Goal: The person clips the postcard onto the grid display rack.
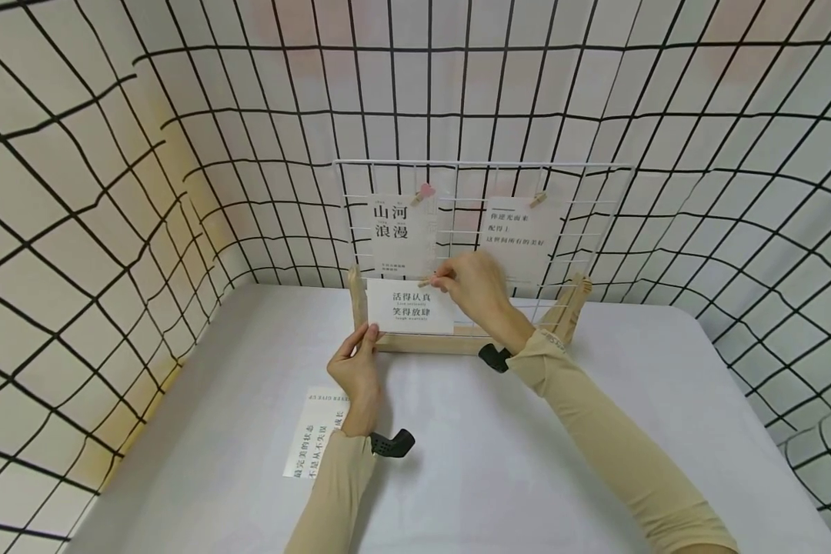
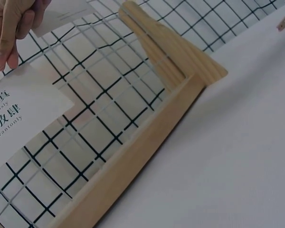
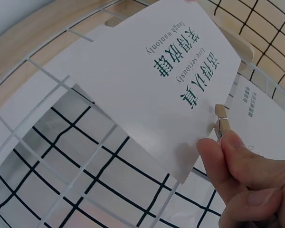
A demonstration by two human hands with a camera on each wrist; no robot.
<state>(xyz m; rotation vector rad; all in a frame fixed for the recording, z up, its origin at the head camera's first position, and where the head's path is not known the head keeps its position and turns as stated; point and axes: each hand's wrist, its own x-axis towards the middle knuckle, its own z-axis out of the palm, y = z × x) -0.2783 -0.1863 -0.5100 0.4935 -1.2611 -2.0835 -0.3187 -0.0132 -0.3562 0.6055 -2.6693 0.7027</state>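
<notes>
A white card with dark printed lettering is held against the front of a white wire grid. My left hand pinches its lower left corner between thumb and fingers. At the card's top edge, my right hand pinches a small wooden clothespin between thumb and index finger. The right wrist view shows the pin's tip at the card's edge; whether it also grips the wire is hard to tell. Only a fingertip of the left hand appears there, and the left wrist view does not show that hand.
Two more cards, a left one and a right one, hang above by clothespins. The grid stands on a wooden base. Another card lies partly under my left forearm. A small clothespin lies on the white table.
</notes>
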